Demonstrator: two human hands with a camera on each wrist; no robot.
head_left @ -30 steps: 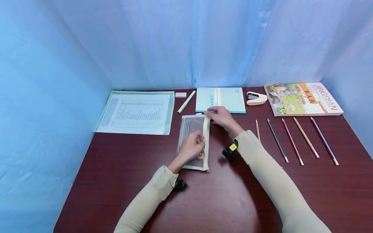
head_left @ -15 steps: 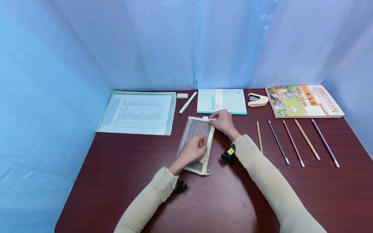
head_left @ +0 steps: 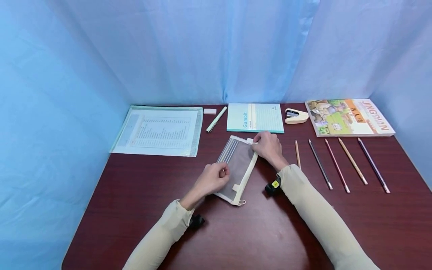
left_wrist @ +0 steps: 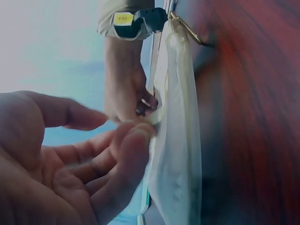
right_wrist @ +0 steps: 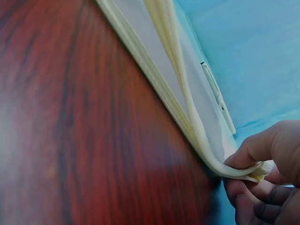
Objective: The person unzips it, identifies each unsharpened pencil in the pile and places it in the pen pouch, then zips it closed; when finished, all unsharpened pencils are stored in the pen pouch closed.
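Observation:
A see-through mesh pouch (head_left: 239, 165) with a cream zip edge lies tilted on the dark red table (head_left: 256, 232). My right hand (head_left: 269, 147) pinches the cream tab at the pouch's far corner; the right wrist view shows the fingers (right_wrist: 262, 154) closed on the folded edge of the pouch (right_wrist: 154, 51). My left hand (head_left: 212, 179) rests at the pouch's near left side. In the left wrist view its fingertips (left_wrist: 136, 136) touch the pouch (left_wrist: 176, 140) while the thumb stands apart, with nothing pinched. The right hand (left_wrist: 124, 89) shows beyond.
Along the back lie a document sleeve (head_left: 158, 130), a white eraser (head_left: 209, 111), a pen (head_left: 216, 119), a Gambit notebook (head_left: 255, 117), a stapler (head_left: 296, 115) and a picture book (head_left: 349, 117). Several coloured pencils (head_left: 337, 165) lie in a row at the right. Blue curtains close three sides.
The pouch has turned, its far end swinging right. My left hand let go of the zip edge and slid to the pouch's left side. My right hand moved right and nearer, still pinching the tab.

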